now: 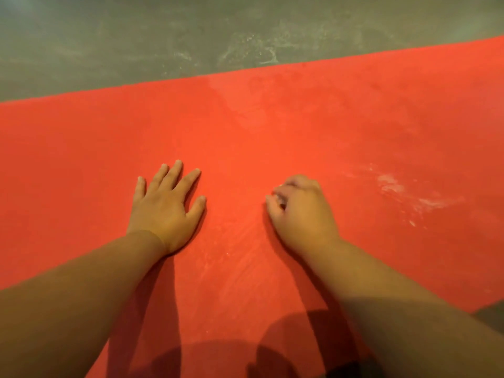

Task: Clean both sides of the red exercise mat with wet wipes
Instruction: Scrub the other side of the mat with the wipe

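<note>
Head view: red mat (272,126) lies beneath left hand (166,205) and right hand (298,211).

Left hand (163,205) lies flat, fingers spread, on the red mat (272,126); right hand (300,211) rests curled, contents unclear. Whitish smears (395,186) at right; grey floor (136,36) beyond.

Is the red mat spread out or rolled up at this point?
Spread out. The red exercise mat lies flat on the grey floor, no roll or fold in view; the left hand rests flat on it.
</note>
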Demonstrator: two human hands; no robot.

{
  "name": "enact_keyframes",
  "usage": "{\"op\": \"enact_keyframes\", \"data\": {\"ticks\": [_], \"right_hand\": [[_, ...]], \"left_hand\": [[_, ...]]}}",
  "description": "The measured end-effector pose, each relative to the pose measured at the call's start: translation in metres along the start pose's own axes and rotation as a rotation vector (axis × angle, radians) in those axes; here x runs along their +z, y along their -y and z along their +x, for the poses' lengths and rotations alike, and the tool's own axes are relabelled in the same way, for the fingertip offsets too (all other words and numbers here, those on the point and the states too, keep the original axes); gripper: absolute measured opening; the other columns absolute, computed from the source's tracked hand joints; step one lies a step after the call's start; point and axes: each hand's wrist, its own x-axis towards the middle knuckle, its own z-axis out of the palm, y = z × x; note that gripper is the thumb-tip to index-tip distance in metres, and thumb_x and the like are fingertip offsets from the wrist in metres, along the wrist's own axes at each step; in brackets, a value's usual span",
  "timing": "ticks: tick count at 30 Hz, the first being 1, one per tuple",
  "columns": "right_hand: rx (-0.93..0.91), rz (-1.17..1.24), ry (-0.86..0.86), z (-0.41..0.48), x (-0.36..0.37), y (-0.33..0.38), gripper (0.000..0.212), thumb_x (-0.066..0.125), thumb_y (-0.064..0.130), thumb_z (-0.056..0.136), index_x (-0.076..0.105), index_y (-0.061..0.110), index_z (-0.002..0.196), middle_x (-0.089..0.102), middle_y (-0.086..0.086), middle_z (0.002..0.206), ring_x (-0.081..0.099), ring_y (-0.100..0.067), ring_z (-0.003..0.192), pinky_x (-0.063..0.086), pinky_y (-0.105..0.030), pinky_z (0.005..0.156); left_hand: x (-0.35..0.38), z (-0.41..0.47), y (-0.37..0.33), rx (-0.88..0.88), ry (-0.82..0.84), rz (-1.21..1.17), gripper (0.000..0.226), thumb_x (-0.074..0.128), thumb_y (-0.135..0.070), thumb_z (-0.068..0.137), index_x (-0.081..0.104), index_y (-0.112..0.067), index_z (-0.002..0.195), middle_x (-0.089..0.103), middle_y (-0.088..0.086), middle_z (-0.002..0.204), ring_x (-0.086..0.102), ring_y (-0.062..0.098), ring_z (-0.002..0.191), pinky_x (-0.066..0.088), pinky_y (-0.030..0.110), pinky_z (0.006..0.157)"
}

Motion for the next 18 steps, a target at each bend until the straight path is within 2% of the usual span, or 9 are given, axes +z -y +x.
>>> {"op": "enact_keyframes", "data": {"ticks": [1,3,5,7,10,12,14,16,18], "right_hand": [[-0.138,0.048,0.028,-0.015,0.008,0.019,0.028,0.051,0.026,0.080,0.072,0.009,0.072,0.065,-0.009,0.076,0.060,-0.029,0.075,0.052,-0.035,0.074],[-0.343,0.103,0.200,-0.036,0.014,0.040,0.015,0.058,0.016,0.080,0.071,0.012,0.078,0.063,-0.005,0.080,0.058,-0.027,0.077,0.051,-0.034,0.072],[-0.377,0.117,0.249,-0.023,0.012,0.021,0.012,0.061,0.011,0.078,0.072,0.011,0.083,0.062,-0.008,0.081,0.058,-0.030,0.078,0.050,-0.034,0.070],[-0.167,0.050,0.150,0.006,0.003,-0.015,0.016,0.060,0.007,0.077,0.073,0.008,0.087,0.064,-0.015,0.082,0.061,-0.034,0.080,0.045,-0.034,0.071],[0.280,-0.050,-0.026,0.041,-0.010,-0.066,0.018,0.059,0.011,0.082,0.072,0.009,0.094,0.067,-0.018,0.096,0.061,-0.034,0.091,0.042,-0.033,0.077],[0.334,-0.073,-0.027,0.037,-0.002,-0.049,0.020,0.056,0.013,0.084,0.072,0.008,0.095,0.066,-0.019,0.097,0.060,-0.035,0.093,0.044,-0.035,0.081],[0.161,-0.028,0.026,0.017,0.012,0.001,0.016,0.060,0.010,0.081,0.073,0.007,0.090,0.065,-0.017,0.090,0.059,-0.035,0.088,0.045,-0.036,0.081],[-0.137,0.060,0.118,-0.010,0.022,0.047,0.008,0.069,0.008,0.071,0.073,0.011,0.078,0.064,-0.010,0.078,0.060,-0.030,0.077,0.048,-0.033,0.072],[-0.340,0.149,0.263,-0.017,0.022,0.053,0.007,0.066,0.013,0.076,0.072,0.013,0.080,0.061,-0.007,0.080,0.058,-0.027,0.079,0.047,-0.033,0.074]], "left_hand": [[0.001,0.000,0.000,-0.002,-0.003,-0.001,0.071,0.018,-0.062,0.082,0.028,-0.038,0.148,0.017,-0.002,0.160,0.011,0.020,0.148,0.007,0.051,0.118],[0.001,-0.001,0.000,-0.002,-0.006,0.001,0.072,0.018,-0.063,0.081,0.028,-0.038,0.148,0.017,-0.002,0.160,0.012,0.021,0.147,0.007,0.051,0.117],[0.001,0.000,0.000,0.001,-0.007,-0.001,0.071,0.018,-0.063,0.082,0.028,-0.038,0.148,0.017,-0.002,0.160,0.012,0.021,0.147,0.007,0.051,0.118],[0.002,0.000,0.001,0.003,-0.004,-0.003,0.070,0.018,-0.062,0.082,0.028,-0.039,0.148,0.017,-0.002,0.160,0.011,0.021,0.148,0.007,0.051,0.118],[0.002,0.000,0.001,-0.002,-0.001,-0.001,0.069,0.019,-0.061,0.083,0.026,-0.039,0.148,0.016,-0.002,0.160,0.010,0.020,0.148,0.006,0.051,0.118],[0.001,0.001,0.000,0.003,0.007,-0.007,0.069,0.019,-0.061,0.083,0.027,-0.039,0.148,0.016,-0.002,0.160,0.010,0.020,0.148,0.006,0.051,0.118],[0.001,0.001,0.000,0.004,0.006,-0.010,0.071,0.017,-0.062,0.083,0.026,-0.038,0.149,0.015,-0.002,0.160,0.009,0.020,0.148,0.005,0.051,0.118],[0.000,0.001,0.000,0.002,0.001,-0.022,0.075,0.014,-0.062,0.081,0.025,-0.035,0.150,0.013,0.000,0.161,0.008,0.020,0.148,0.005,0.050,0.118],[-0.001,0.001,0.000,-0.002,-0.027,-0.042,0.078,0.013,-0.061,0.081,0.026,-0.029,0.151,0.014,0.004,0.160,0.007,0.023,0.148,0.004,0.050,0.118]]}}
